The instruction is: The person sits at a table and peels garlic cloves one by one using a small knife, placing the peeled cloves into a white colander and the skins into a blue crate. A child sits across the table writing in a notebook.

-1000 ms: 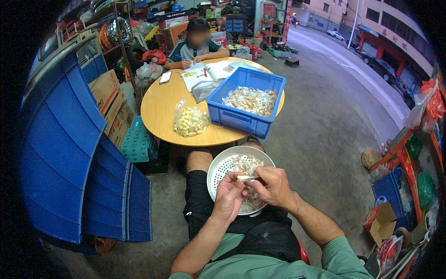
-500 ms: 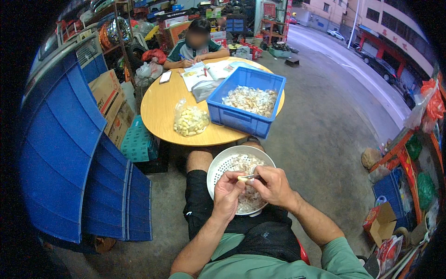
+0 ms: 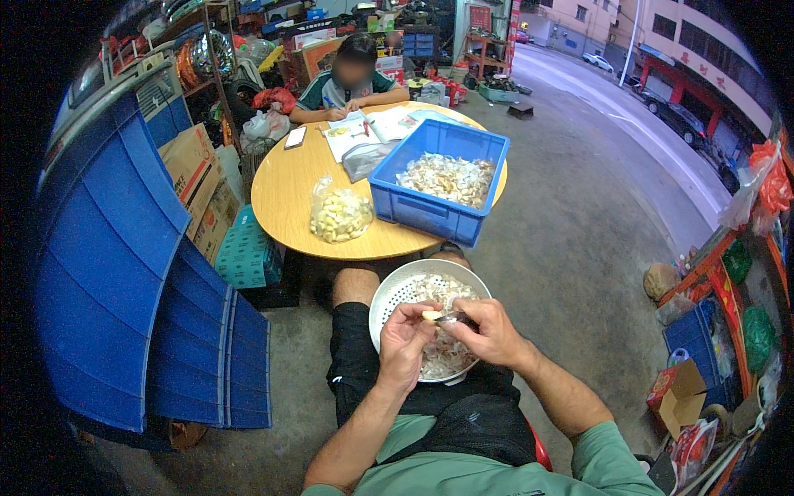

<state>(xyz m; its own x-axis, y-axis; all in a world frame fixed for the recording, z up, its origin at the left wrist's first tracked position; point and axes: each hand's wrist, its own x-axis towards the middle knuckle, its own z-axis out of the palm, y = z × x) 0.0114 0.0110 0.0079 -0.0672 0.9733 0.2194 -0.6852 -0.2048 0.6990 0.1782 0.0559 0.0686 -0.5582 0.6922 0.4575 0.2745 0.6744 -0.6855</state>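
Note:
My left hand (image 3: 404,345) pinches a pale garlic clove (image 3: 431,315) between thumb and fingertips. Closed around a small knife (image 3: 454,317), my right hand (image 3: 490,332) holds the blade against or very near the clove; the handle is mostly hidden in the fingers. Both hands are over a white colander (image 3: 382,308) on my lap, which contains papery garlic skins (image 3: 447,360). On the round table, a clear bag of peeled cloves (image 3: 341,215) lies beside a blue plastic crate (image 3: 428,217) of garlic cloves with skins (image 3: 447,178).
Across the wooden table (image 3: 277,194) a person (image 3: 351,83) writes in an open book (image 3: 385,124). A phone (image 3: 294,137) lies near the table's left edge. Blue panels (image 3: 116,264) stand to my left. At right are an open cardboard box (image 3: 680,397) and a cluttered rack.
The knife has turned slightly in my right hand, and more of its dark blade shows. The clove has shifted a little in my left fingertips. The crate and bag stay put.

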